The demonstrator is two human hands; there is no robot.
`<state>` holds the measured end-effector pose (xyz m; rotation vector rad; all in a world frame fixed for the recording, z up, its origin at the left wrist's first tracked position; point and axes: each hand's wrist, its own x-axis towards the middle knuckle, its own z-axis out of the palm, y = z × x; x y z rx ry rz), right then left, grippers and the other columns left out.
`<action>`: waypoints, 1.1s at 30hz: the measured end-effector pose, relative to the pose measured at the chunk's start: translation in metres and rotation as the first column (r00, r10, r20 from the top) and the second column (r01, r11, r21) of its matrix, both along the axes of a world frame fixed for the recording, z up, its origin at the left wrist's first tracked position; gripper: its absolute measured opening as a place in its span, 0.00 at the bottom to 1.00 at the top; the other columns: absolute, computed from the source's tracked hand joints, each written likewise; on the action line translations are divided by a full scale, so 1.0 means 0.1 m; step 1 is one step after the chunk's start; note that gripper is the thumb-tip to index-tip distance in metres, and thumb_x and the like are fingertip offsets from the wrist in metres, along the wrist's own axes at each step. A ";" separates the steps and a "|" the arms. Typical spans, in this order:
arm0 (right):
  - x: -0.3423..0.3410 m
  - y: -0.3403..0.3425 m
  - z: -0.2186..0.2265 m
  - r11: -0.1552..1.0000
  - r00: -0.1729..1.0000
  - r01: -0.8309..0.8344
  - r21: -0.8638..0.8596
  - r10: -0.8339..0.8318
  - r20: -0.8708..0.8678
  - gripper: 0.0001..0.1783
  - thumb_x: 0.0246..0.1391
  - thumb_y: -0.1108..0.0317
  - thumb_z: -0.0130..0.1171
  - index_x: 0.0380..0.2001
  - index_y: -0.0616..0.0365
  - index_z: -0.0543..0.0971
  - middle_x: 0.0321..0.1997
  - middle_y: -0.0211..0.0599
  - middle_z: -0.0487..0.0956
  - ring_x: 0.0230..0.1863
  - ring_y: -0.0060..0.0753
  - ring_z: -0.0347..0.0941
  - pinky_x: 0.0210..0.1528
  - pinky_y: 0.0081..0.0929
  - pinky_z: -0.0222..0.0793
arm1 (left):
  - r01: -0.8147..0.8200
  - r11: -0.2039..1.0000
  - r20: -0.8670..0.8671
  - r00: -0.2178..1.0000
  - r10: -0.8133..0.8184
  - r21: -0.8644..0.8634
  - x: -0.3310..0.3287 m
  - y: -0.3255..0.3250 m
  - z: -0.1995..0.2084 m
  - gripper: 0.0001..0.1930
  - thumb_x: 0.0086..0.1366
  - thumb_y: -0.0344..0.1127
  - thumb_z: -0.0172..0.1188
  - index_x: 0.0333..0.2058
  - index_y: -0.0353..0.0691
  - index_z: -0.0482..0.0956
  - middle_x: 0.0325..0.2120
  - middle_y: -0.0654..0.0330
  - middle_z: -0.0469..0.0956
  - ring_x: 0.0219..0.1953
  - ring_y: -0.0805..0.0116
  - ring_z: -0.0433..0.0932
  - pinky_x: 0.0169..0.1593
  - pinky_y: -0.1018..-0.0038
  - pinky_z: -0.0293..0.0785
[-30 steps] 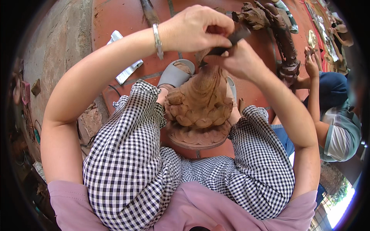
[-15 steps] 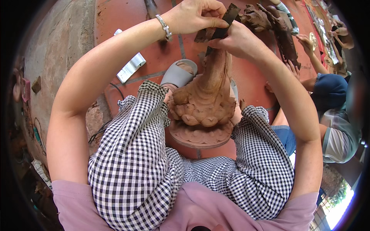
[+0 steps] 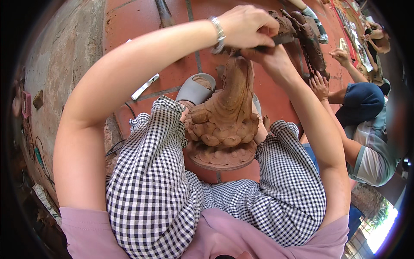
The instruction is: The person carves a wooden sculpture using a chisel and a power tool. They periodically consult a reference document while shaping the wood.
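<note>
A carved brown statue stands upright between my feet on its round, petal-shaped base. Over its top, my left hand has its fingers curled down in a pinch. My right hand is closed beside it at the upper right of the statue. Between the two hands runs a dark flat strip, like sandpaper, mostly covered by my fingers. The statue's upper end is hidden behind the hands.
Beyond my hands, another dark carved wooden piece lies on the red tiles. A co-worker's hand rests near it. A white paper strip lies left of my grey sandal. A dark cable runs beside my left leg.
My left hand has moved to the right and down, across the statue's top. The right hand has shifted slightly right and down, and the dark strip is now mostly hidden.
</note>
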<state>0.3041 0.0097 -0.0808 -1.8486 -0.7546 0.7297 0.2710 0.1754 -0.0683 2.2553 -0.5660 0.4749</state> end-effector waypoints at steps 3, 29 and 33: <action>0.11 -0.05 -0.09 0.987 0.948 0.155 -0.031 -0.157 -0.276 0.20 0.53 0.70 0.67 0.48 0.67 0.77 0.47 0.36 0.81 0.52 0.27 0.76 0.56 0.27 0.72 | 0.001 0.999 -0.094 0.996 0.004 0.052 0.17 -0.06 0.02 0.11 0.52 0.43 0.65 0.29 0.43 0.80 0.26 0.56 0.81 0.34 0.55 0.82 0.39 0.62 0.76; 0.07 -0.19 -0.20 0.999 0.991 0.004 0.035 0.001 -0.136 0.20 0.53 0.69 0.68 0.47 0.61 0.75 0.45 0.31 0.79 0.47 0.22 0.73 0.50 0.21 0.68 | 0.192 0.980 -0.351 0.922 -0.164 0.045 0.20 -0.08 0.01 0.11 0.52 0.35 0.66 0.34 0.40 0.79 0.25 0.56 0.79 0.28 0.59 0.80 0.34 0.65 0.75; 0.07 -0.14 -0.19 0.976 0.966 0.158 0.148 -0.122 -0.229 0.22 0.53 0.68 0.68 0.49 0.63 0.74 0.44 0.31 0.79 0.51 0.23 0.73 0.55 0.24 0.68 | 0.167 0.970 -0.199 0.971 -0.131 0.179 0.21 -0.06 0.04 0.12 0.49 0.35 0.66 0.34 0.42 0.78 0.23 0.58 0.79 0.29 0.58 0.80 0.35 0.63 0.74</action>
